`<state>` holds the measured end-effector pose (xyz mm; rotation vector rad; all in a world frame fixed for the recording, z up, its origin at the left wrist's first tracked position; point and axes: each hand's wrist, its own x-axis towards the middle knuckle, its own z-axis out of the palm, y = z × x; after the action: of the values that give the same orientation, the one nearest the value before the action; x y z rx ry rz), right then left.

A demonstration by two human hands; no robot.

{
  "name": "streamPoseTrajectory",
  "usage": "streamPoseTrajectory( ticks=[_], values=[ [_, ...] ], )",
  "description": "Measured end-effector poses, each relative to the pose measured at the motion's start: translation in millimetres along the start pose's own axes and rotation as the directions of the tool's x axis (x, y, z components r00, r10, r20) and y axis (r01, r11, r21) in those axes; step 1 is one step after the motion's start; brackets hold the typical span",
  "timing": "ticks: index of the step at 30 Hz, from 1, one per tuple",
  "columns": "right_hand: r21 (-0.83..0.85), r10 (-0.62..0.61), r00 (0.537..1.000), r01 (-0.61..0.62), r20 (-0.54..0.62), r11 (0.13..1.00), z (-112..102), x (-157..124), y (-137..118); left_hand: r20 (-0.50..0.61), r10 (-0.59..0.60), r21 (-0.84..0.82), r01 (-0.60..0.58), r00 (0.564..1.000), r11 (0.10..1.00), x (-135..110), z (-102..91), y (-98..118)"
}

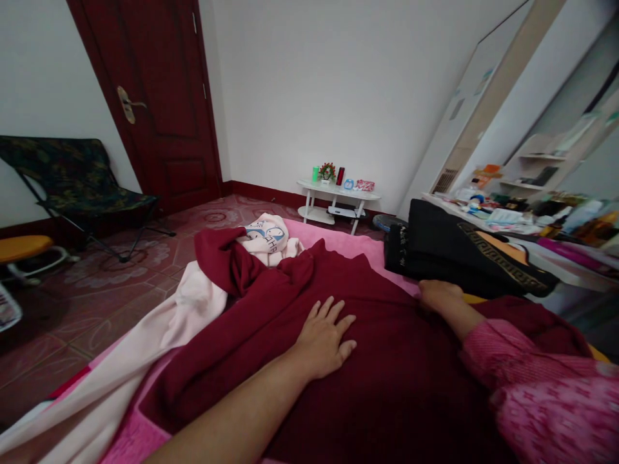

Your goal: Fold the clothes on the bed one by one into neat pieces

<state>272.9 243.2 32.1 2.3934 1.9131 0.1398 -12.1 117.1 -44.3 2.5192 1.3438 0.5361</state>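
A dark red knitted garment [387, 361] lies spread over a pink-covered bed [348, 243]. My left hand [325, 335] rests flat on it, fingers stretched out and apart, holding nothing. My right hand [438, 295] lies at the garment's right edge, next to a folded black garment with gold trim [464, 254]; its fingers are curled under and mostly hidden. A pale pink and white garment with blue print [265, 235] lies beyond the red one, trailing to the bed's left edge.
A dark red door [159, 96] stands at the back left, with a folding chair [72, 180] beside it. A small white table [338, 196] with small items sits against the far wall. A cluttered white desk [522, 225] and shelves stand on the right.
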Motion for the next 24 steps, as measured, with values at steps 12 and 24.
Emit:
streamPoseTrajectory(
  ticks=[12, 24],
  values=[
    [-0.004, -0.366, 0.928, 0.367, -0.076, 0.930, 27, -58, -108, -0.013, 0.008, 0.003, -0.008, 1.000, 1.000, 0, 1.9, -1],
    [0.207, -0.016, 1.000, 0.019, -0.015, 0.978, 63, -78, -105, -0.210, -0.002, -0.245, -0.051, 0.978, 0.968, 1, -13.7, -8]
  ],
)
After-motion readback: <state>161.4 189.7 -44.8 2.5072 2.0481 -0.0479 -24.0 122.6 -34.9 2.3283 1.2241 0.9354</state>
